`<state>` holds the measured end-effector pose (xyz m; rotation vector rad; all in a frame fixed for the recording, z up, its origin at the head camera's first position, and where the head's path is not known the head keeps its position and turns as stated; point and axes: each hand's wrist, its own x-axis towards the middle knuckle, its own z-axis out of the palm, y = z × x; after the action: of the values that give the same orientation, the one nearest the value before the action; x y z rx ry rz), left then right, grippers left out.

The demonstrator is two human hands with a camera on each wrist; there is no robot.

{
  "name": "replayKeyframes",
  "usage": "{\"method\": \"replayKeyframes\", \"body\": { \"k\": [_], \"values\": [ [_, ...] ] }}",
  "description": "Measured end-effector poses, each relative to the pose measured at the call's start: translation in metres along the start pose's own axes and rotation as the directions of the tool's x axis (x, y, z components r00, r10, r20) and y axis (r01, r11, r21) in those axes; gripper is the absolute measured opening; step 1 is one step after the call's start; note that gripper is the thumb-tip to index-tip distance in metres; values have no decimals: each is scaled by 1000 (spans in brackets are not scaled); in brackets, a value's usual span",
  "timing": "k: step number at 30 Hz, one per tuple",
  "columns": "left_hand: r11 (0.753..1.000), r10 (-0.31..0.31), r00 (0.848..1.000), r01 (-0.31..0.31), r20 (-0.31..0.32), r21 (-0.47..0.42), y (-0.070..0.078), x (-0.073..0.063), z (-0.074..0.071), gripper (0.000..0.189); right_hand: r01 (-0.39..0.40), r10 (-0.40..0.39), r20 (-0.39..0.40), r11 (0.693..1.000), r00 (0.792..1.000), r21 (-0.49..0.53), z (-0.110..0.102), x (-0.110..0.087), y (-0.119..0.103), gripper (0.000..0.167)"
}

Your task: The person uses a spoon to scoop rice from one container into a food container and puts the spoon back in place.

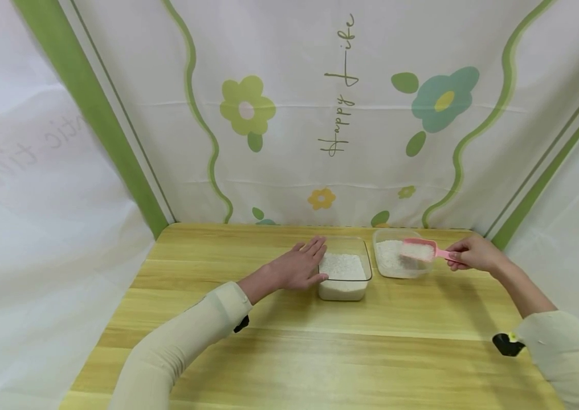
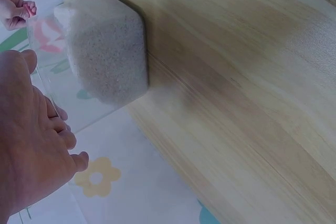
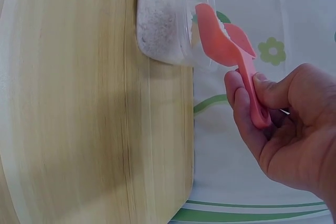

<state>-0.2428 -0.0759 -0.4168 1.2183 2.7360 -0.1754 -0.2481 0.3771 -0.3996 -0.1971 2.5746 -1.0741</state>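
Note:
Pinched by its handle in my right hand is a pink scoop, loaded with white rice. The scoop hangs over a clear plastic container that also has rice in it. My left hand rests with straight fingers against the left side of a clear glass container. In the left wrist view, the fingers lie along that container's rim, and rice fills its lower part. The two containers stand side by side.
Both containers stand near the back edge of a wooden table. Behind it hangs a white curtain printed with flowers, and more fabric closes off both sides. A dark wrist device shows below the right sleeve.

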Motion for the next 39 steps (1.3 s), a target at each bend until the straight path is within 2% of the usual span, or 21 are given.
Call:
{"method": "replayKeyframes", "body": {
  "k": [11, 20, 28, 33, 39],
  "values": [
    [1000, 2, 1000, -2, -6, -6, -1, 0, 1, 80, -19, 19, 10, 999, 1000, -31, -4, -2, 1, 32],
    [1000, 5, 1000, -5, -7, -8, 0, 0, -1, 79, -7, 6, -13, 993, 1000, -119, -8, -6, -5, 30],
    [1000, 2, 1000, -2, 8, 4, 1, -1, -1, 80, 35, -48, -46, 967, 998, -253, -8, -10, -4, 29],
    [1000, -1, 1000, 1, 20, 1, 2, -2, -2, 80, 53, -73, -56, 953, 996, -298, -8, -12, -5, 28],
    [1000, -2, 1000, 2, 6, 16, 2, -1, -1, 79, 65, -102, -85, 931, 991, -359, -9, -14, -9, 27]
  ]
}}
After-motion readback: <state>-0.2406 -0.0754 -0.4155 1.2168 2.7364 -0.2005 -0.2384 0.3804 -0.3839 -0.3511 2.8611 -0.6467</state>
